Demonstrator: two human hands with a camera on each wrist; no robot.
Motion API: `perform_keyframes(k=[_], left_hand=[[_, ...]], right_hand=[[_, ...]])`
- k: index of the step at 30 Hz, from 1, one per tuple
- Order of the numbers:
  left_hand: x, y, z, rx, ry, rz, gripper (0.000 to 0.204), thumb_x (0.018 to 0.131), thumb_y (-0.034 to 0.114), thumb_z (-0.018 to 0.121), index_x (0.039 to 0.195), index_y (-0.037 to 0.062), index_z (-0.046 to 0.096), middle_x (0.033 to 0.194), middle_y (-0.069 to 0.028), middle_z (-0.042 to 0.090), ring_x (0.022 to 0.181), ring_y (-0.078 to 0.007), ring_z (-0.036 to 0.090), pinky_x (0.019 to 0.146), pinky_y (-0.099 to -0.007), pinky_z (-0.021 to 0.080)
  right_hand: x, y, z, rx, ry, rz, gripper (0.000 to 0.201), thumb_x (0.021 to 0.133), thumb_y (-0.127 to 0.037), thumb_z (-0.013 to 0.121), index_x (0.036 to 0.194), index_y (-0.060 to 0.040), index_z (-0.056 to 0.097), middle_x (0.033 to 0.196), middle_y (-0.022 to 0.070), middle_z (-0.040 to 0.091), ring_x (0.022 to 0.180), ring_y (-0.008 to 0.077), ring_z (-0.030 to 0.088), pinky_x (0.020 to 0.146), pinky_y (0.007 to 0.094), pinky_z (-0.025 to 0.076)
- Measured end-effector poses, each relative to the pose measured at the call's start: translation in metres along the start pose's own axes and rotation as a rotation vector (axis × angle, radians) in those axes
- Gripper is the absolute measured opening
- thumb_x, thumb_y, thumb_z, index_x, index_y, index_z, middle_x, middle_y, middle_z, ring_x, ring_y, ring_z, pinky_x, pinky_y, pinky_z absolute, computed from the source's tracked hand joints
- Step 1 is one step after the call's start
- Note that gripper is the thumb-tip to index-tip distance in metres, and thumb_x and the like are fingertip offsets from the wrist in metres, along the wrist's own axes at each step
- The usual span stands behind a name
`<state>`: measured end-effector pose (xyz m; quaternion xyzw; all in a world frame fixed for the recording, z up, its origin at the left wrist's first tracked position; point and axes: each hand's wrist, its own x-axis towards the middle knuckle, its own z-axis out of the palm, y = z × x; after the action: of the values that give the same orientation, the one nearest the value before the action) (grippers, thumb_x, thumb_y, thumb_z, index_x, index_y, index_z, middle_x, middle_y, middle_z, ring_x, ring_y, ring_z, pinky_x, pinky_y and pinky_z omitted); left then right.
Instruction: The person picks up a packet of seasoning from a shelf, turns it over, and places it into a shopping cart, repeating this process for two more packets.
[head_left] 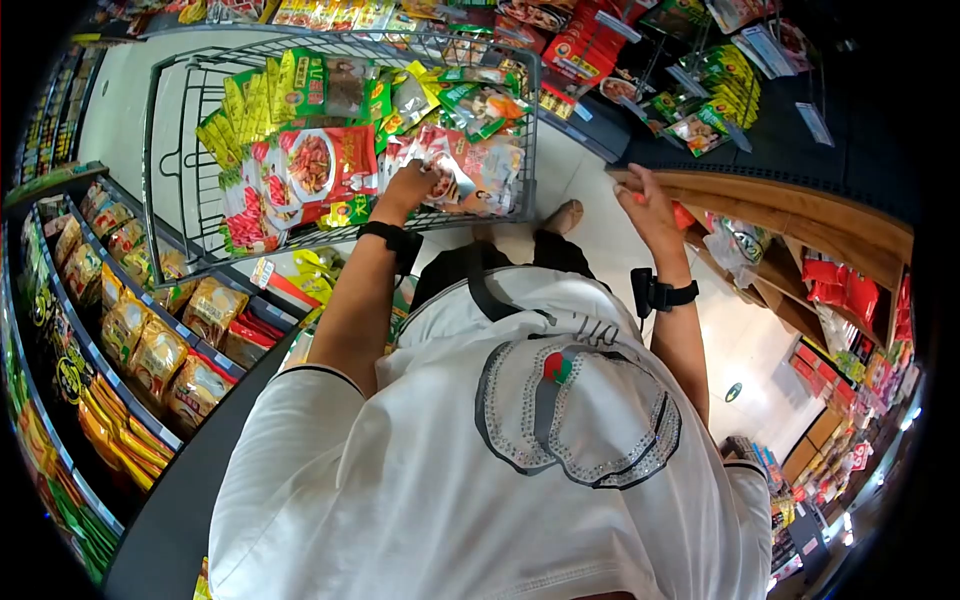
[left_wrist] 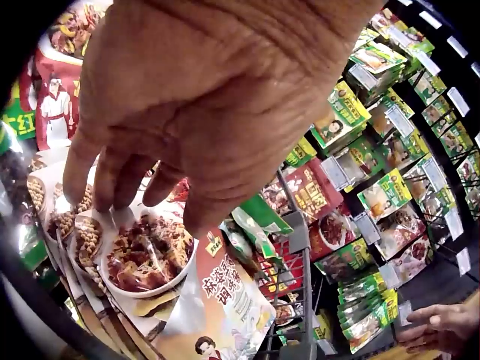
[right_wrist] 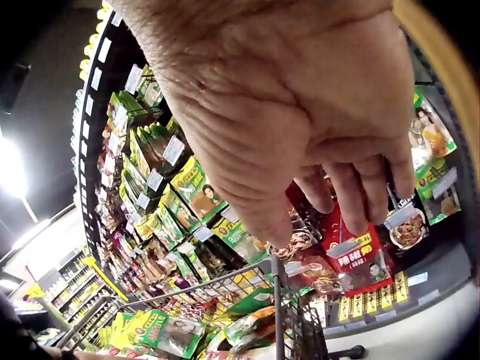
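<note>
In a shopping cart, a person's left hand bends its fingers over a bowl-pictured seasoning packet; whether they pinch it, I cannot tell. The right hand, fingers loose, grasps nothing. A pinch at the packet's edge should steady it best.

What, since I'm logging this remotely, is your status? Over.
Left hand over pale, bowl-printed plastic packet in dark-grey metal-wire shopping cart. Right hand raised, holding nothing. No obstruction visible above the packet.

left hand palm down; right hand apart, fingers loosely extended
</note>
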<state>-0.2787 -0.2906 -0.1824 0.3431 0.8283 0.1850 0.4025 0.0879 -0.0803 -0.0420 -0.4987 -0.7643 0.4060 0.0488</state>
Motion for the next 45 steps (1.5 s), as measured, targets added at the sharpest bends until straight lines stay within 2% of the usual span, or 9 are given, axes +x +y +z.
perform_keyframes(k=[15,17,18,20,21,25,36,42,45], left_hand=[[-0.009,-0.004,0.0,-0.102,-0.042,0.03,0.059,0.085,0.046,0.061,0.111,-0.007,0.061,0.102,-0.0293,0.066,0.099,-0.0399,0.064,0.085,-0.0442,0.049],[-0.018,0.009,-0.008,-0.135,-0.079,0.036,0.06,0.084,0.048,0.061,0.108,-0.0072,0.062,0.096,-0.0288,0.066,0.093,-0.04,0.066,0.081,-0.0444,0.05],[0.007,-0.03,0.014,-0.112,-0.113,0.104,0.052,0.086,0.047,0.059,0.102,-0.0033,0.062,0.086,-0.0271,0.066,0.084,-0.0411,0.066,0.073,-0.0474,0.05],[0.009,-0.035,0.021,0.387,-0.038,0.375,0.044,0.092,0.043,0.052,0.109,0.0024,0.058,0.081,-0.0272,0.063,0.077,-0.0423,0.063,0.067,-0.0509,0.049],[0.011,-0.036,0.025,0.624,0.047,0.499,0.04,0.095,0.041,0.048,0.112,0.0053,0.056,0.079,-0.0272,0.062,0.073,-0.043,0.062,0.064,-0.0526,0.049],[-0.005,-0.012,0.011,-0.027,0.166,0.079,0.043,0.081,0.031,0.06,0.096,-0.0098,0.063,0.097,-0.0336,0.064,0.094,-0.0469,0.063,0.083,-0.0495,0.05],[-0.001,-0.018,0.006,0.011,0.127,0.074,0.062,0.084,0.043,0.06,0.116,-0.0106,0.058,0.106,-0.0328,0.064,0.104,-0.045,0.061,0.091,-0.0457,0.048],[0.023,-0.047,0.018,-0.156,0.146,-0.068,0.062,0.084,0.04,0.06,0.117,-0.0117,0.057,0.105,-0.0321,0.064,0.104,-0.042,0.063,0.09,-0.0422,0.049],[0.014,-0.041,0.017,-0.122,0.207,-0.023,0.057,0.084,0.038,0.061,0.111,-0.0116,0.06,0.098,-0.0302,0.067,0.098,-0.0407,0.065,0.085,-0.0411,0.051]], right_hand=[[0.001,-0.008,0.003,0.034,-0.044,0.064,0.061,0.084,-0.032,0.069,0.136,-0.0062,0.048,0.124,0.021,0.061,0.112,0.0309,0.061,0.092,0.0366,0.048],[0.002,0.018,0.016,0.05,-0.055,-0.091,0.056,0.086,-0.024,0.068,0.134,-0.0036,0.048,0.121,0.0174,0.062,0.11,0.0272,0.06,0.093,0.0354,0.047],[0.01,0.036,0.016,0.042,-0.033,-0.18,0.053,0.087,-0.021,0.067,0.133,-0.0024,0.047,0.12,0.0155,0.062,0.109,0.0254,0.059,0.094,0.0347,0.047],[0.007,0.054,0.033,-0.114,0.178,-0.305,0.054,0.085,-0.017,0.071,0.131,-0.0012,0.048,0.119,0.0138,0.062,0.11,0.025,0.059,0.095,0.0347,0.046],[0.014,0.071,0.04,0.051,0.111,-0.245,0.057,0.082,-0.017,0.073,0.131,-0.0009,0.049,0.119,0.0141,0.062,0.113,0.0261,0.059,0.097,0.035,0.046],[-0.002,0.022,0.012,0.048,0.08,-0.133,0.058,0.084,-0.027,0.07,0.133,-0.0025,0.048,0.115,0.019,0.063,0.108,0.0299,0.061,0.093,0.0362,0.048],[-0.016,0.017,0.009,0.062,0.12,-0.139,0.059,0.085,-0.032,0.068,0.133,-0.003,0.048,0.114,0.0203,0.065,0.103,0.0303,0.064,0.086,0.0363,0.05],[-0.024,0.002,0.002,0.053,0.064,-0.053,0.061,0.084,-0.033,0.066,0.132,0.001,0.048,0.113,0.0267,0.063,0.106,0.0369,0.062,0.09,0.039,0.049],[-0.024,0.011,0.007,0.042,0.101,-0.085,0.058,0.084,-0.032,0.068,0.131,-0.0018,0.05,0.11,0.0218,0.065,0.101,0.0315,0.065,0.083,0.0376,0.051]])
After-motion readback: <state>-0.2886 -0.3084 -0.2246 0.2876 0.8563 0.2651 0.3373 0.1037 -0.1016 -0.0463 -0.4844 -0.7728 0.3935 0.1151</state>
